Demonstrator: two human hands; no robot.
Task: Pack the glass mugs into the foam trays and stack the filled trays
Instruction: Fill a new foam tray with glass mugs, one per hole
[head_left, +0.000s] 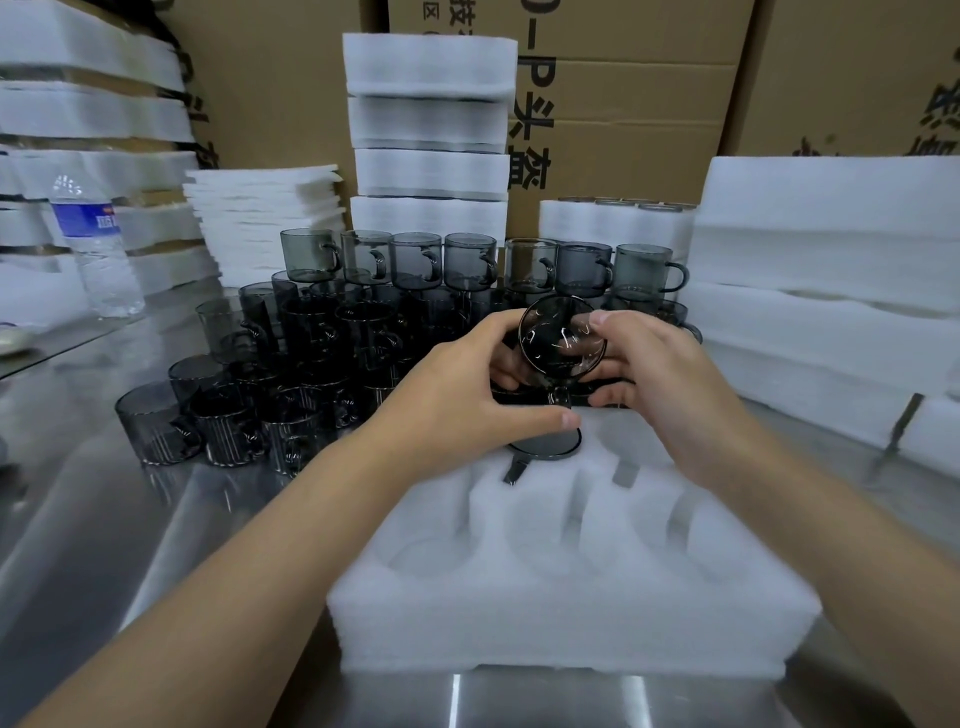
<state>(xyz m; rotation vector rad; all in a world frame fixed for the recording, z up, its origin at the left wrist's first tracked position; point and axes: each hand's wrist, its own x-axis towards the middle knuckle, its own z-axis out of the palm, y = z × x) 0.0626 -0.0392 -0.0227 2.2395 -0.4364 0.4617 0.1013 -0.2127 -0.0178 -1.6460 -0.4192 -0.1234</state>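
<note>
Mug (562, 343) of smoky glass, round-rimmed, hangs over soft white foam tray (571, 618).

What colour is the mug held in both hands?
The mug is smoky dark grey, see-through glass; the head view shows it best.

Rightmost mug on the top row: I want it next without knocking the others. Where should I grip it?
Probably by the handle of that mug: it juts right, clear of the others, while a neighbouring mug crowds its left. Come in from the right front.
</note>
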